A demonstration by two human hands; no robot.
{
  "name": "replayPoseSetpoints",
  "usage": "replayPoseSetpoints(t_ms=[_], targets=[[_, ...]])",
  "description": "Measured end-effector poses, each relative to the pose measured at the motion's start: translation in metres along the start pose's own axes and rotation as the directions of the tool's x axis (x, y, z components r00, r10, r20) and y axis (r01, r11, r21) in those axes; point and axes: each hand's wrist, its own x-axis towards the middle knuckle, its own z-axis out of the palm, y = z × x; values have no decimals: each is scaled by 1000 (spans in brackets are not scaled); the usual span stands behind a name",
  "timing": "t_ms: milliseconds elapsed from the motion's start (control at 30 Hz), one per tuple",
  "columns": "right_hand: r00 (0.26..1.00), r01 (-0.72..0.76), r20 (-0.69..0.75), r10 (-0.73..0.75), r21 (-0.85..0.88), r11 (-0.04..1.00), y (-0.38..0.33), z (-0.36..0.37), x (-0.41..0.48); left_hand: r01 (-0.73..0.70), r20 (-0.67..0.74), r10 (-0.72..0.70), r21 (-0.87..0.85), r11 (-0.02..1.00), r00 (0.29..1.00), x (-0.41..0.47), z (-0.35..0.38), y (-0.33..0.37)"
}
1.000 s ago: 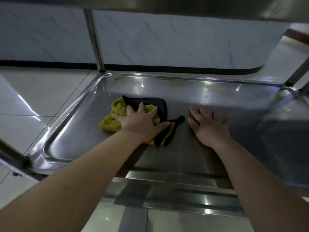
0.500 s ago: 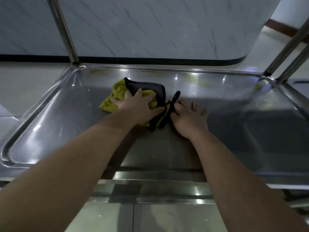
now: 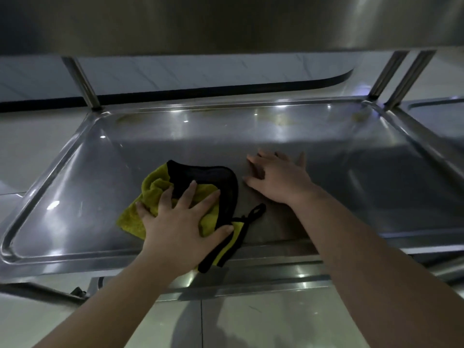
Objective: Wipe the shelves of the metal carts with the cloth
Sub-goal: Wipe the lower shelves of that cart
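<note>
A yellow cloth with black trim (image 3: 203,179) lies crumpled on the lower metal cart shelf (image 3: 351,187), near its front edge, with a black strap loop trailing to the right. My left hand (image 3: 183,222) presses flat on the cloth with fingers spread. Just right of the cloth, my right hand (image 3: 278,177) rests palm down on the bare steel, fingers extended toward the back, not touching the cloth.
An upper cart shelf (image 3: 226,21) overhangs the whole scene. Upright posts stand at the back left (image 3: 82,84) and back right (image 3: 386,74). A second cart's shelf (image 3: 437,109) adjoins at the right. Yellowish stains (image 3: 281,119) mark the back of the shelf. Tiled floor (image 3: 251,320) lies below.
My left hand has drawn the cloth toward the front edge of the shelf. My right hand has moved away from the cloth's strap, to the right and back. The camera has dropped lower.
</note>
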Motion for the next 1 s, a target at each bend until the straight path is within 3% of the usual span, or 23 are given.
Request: replayPoseSetpoints(t_ms=[100,267,467,733,833,1000], targets=[[998,0,65,-4,74,997,51,-15,-29,12,24,-12,1,1000,1000,-2,-3,1],[994,-40,-99,49,92,995,97,-15,-62,38,58,-39,13,999,998,0,-8,4],[988,-34,-149,47,85,996,100,-4,-58,-35,217,22,56,998,976,68,-16,34],[977,1,-211,19,95,995,103,0,-56,-101,154,91,55,993,984,202,-9,152],[978,-39,-198,66,135,990,104,-5,-55,-104,113,97,50,993,989,216,-6,179],[977,-55,-193,95,202,978,104,-7,-56,-133,102,129,35,990,986,187,-3,164]])
